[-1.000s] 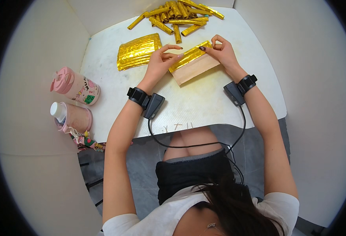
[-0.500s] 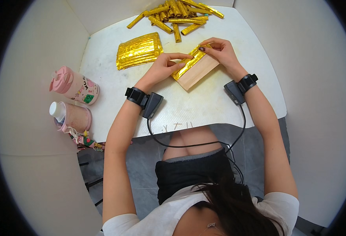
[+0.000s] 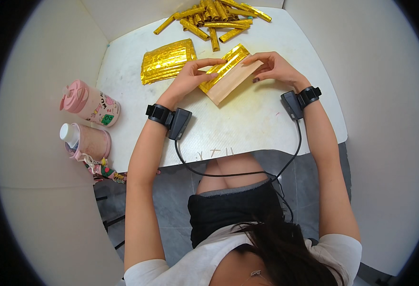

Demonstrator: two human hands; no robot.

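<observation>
A foil paper sheet (image 3: 233, 83), with a shiny gold strip along its far long side and a plain tan face on the near side, is held slanted above the white table. My left hand (image 3: 190, 78) grips its left end, thumb and index finger lying on the gold strip. At the other end, my right hand (image 3: 276, 69) has its fingertips on the tan face near the right edge. Its thumb is spread away from those fingers, just off the sheet. Beyond my left hand lies a stack of flat gold foil sheets (image 3: 166, 61).
Rolled gold tubes (image 3: 212, 19) are heaped at the table's far side. A pink lidded cup (image 3: 95, 105) and a pink holder (image 3: 93, 142) with a white-capped bottle stand at the left edge. Black wrist devices (image 3: 180, 125) trail a cable (image 3: 219, 176) across my lap. Pale walls enclose the table.
The sheet has shifted slightly left. My right hand has let go of the far gold corner and moved right, its thumb now apart from the fingers. My left hand has moved a little left.
</observation>
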